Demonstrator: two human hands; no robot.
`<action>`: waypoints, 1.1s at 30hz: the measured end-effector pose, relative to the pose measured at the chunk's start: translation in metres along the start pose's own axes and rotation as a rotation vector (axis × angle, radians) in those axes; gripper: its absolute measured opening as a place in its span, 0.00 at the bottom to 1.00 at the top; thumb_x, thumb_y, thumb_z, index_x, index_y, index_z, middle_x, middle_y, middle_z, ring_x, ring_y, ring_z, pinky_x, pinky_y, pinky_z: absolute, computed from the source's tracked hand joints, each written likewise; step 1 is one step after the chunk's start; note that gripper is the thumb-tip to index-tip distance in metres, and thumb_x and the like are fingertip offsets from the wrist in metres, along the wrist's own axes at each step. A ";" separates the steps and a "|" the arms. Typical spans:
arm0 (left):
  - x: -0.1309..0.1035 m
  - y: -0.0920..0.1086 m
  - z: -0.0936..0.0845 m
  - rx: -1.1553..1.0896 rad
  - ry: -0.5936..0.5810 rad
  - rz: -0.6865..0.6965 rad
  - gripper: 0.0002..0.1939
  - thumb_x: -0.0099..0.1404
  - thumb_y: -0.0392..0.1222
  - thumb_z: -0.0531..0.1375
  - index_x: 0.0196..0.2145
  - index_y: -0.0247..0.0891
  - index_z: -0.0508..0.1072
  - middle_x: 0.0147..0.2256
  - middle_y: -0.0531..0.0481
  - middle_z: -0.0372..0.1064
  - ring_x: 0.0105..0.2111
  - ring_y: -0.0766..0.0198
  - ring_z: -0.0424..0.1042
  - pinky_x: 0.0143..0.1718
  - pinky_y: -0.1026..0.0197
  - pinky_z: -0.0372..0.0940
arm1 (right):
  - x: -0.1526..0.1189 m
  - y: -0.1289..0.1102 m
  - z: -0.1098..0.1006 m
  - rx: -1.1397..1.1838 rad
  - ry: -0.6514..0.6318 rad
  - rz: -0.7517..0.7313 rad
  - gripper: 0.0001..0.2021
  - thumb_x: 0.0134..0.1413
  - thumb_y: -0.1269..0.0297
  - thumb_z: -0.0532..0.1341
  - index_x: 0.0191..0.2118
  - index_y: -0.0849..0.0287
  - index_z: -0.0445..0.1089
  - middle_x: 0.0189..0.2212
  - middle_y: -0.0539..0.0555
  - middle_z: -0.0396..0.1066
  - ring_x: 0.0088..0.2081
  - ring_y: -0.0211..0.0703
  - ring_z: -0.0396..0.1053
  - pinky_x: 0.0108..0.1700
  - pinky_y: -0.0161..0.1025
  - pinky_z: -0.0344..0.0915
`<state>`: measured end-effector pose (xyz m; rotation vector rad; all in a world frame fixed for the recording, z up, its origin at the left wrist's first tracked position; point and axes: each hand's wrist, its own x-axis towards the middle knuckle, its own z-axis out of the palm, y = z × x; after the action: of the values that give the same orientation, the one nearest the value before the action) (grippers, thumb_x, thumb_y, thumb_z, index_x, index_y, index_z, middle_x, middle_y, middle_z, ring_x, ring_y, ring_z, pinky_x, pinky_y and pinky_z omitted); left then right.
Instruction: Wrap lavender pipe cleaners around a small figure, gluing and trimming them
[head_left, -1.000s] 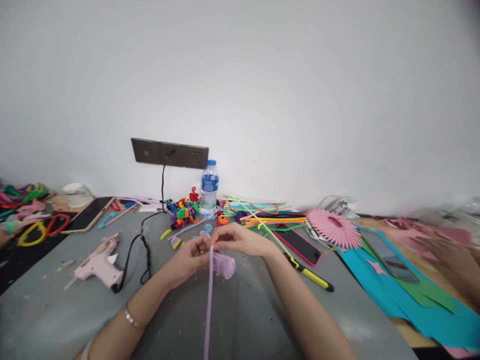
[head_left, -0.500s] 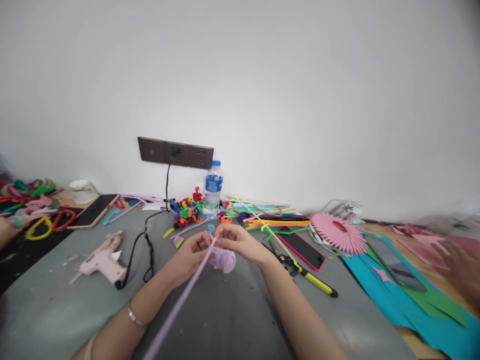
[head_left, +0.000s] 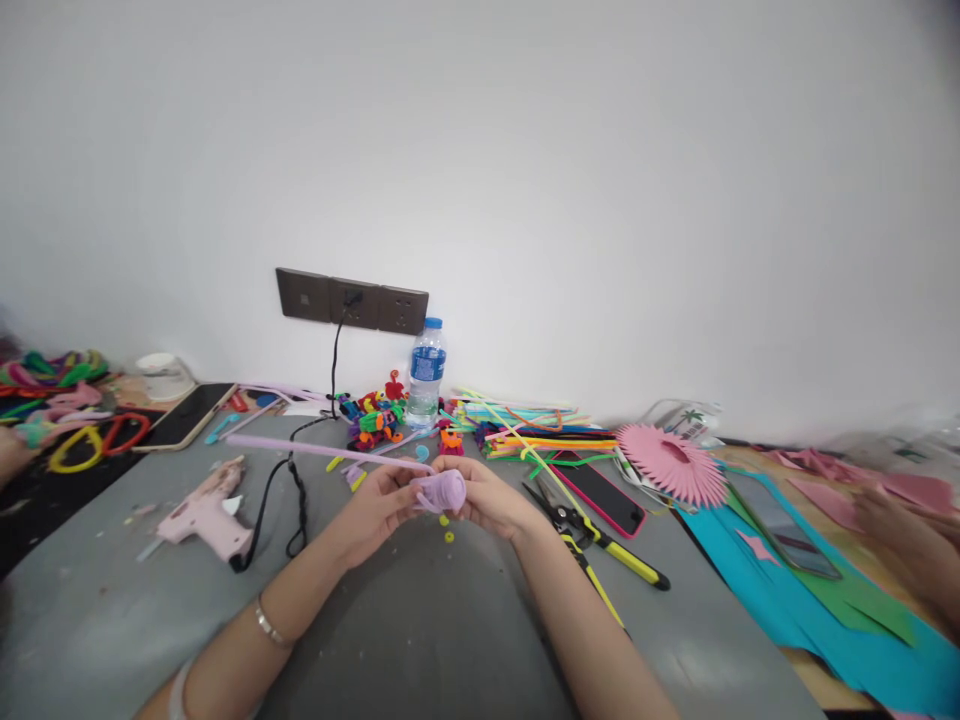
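Observation:
Between my two hands is a lilac coil of wound pipe cleaner [head_left: 441, 491], held just above the grey table. My left hand [head_left: 384, 505] is closed, its fingertips pinching the coil's left side. A long straight lilac end [head_left: 322, 451] runs from there out to the left. My right hand [head_left: 484, 497] is closed around the coil's right and far side, with some of its fingers hidden behind it. Small yellow pieces [head_left: 448, 537] lie on the table just below the coil.
A pink glue gun [head_left: 206, 515] with a black cord lies left. Behind my hands stand a water bottle [head_left: 427, 375] and colourful pipe cleaner figures [head_left: 379, 420]. Yellow-black pliers [head_left: 600, 540], a phone [head_left: 600, 492] and a pink pleated paper ring [head_left: 671, 464] lie right. Another person's hand [head_left: 911, 540] is far right.
The long lilac end has swung from pointing toward me to pointing left. The coil has turned and moved slightly up and left, with both hands still on it.

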<state>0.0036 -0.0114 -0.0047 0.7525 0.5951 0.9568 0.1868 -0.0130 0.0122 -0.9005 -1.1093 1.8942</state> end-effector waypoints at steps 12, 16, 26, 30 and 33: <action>0.003 0.002 0.001 -0.068 0.039 0.063 0.18 0.46 0.41 0.77 0.32 0.33 0.79 0.30 0.52 0.76 0.28 0.71 0.75 0.28 0.73 0.72 | 0.000 0.017 0.008 0.068 0.147 -0.138 0.22 0.36 0.61 0.77 0.34 0.57 0.66 0.22 0.43 0.71 0.17 0.27 0.61 0.19 0.24 0.56; 0.003 0.003 0.003 -0.077 0.045 0.068 0.17 0.47 0.41 0.77 0.32 0.32 0.78 0.29 0.52 0.76 0.27 0.71 0.75 0.28 0.73 0.72 | 0.002 0.023 0.011 0.119 0.181 -0.181 0.20 0.38 0.60 0.76 0.35 0.57 0.67 0.22 0.43 0.70 0.18 0.28 0.61 0.21 0.26 0.58; 0.002 0.005 0.007 -0.115 0.084 0.055 0.20 0.43 0.42 0.78 0.30 0.32 0.77 0.29 0.51 0.77 0.27 0.70 0.75 0.29 0.71 0.73 | 0.004 0.028 0.019 0.224 0.237 -0.317 0.22 0.39 0.58 0.77 0.31 0.56 0.63 0.20 0.42 0.67 0.19 0.30 0.61 0.23 0.27 0.58; 0.002 0.005 0.006 -0.123 0.060 0.049 0.19 0.44 0.41 0.78 0.27 0.33 0.73 0.27 0.54 0.75 0.25 0.71 0.75 0.30 0.71 0.74 | 0.006 0.030 0.021 0.259 0.266 -0.364 0.25 0.38 0.55 0.77 0.28 0.56 0.58 0.21 0.42 0.65 0.20 0.30 0.61 0.24 0.28 0.58; 0.003 0.005 0.005 -0.122 0.059 0.044 0.19 0.45 0.41 0.78 0.28 0.33 0.72 0.27 0.54 0.75 0.25 0.71 0.75 0.30 0.70 0.74 | 0.007 0.031 0.022 0.243 0.282 -0.384 0.25 0.39 0.55 0.76 0.27 0.55 0.56 0.21 0.42 0.63 0.20 0.31 0.61 0.24 0.29 0.58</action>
<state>0.0062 -0.0089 0.0017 0.6322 0.5685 1.0490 0.1573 -0.0259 -0.0093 -0.7289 -0.7950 1.4939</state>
